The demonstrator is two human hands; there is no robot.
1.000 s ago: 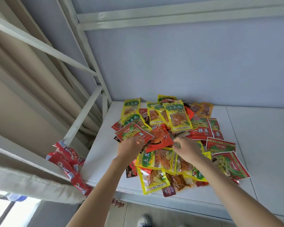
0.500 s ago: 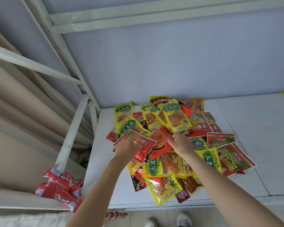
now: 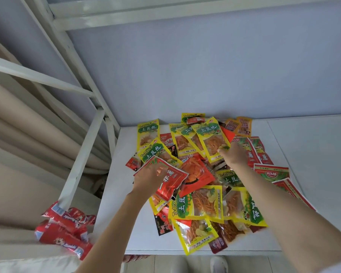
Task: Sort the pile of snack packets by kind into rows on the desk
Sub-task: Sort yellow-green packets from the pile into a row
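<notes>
Snack packets (image 3: pixel 201 174) heaped on white desk (image 3: pixel 313 154) — glossy yellow "TuDouSi" sachets with clear windows, red foil ones. Left hand (image 3: pixel 148 177) grips red foil packet (image 3: pixel 169 183), fingers curled over its top. Right hand (image 3: pixel 233 156) pinches lower edge of yellow "TuDouSi" packet (image 3: pixel 212 141) — pile's far side.

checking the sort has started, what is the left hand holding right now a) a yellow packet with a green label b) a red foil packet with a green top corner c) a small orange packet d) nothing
b: the left hand grips the red foil packet with a green top corner, lifted above the pile, while the yellow packets lie beneath and beside it.
</notes>
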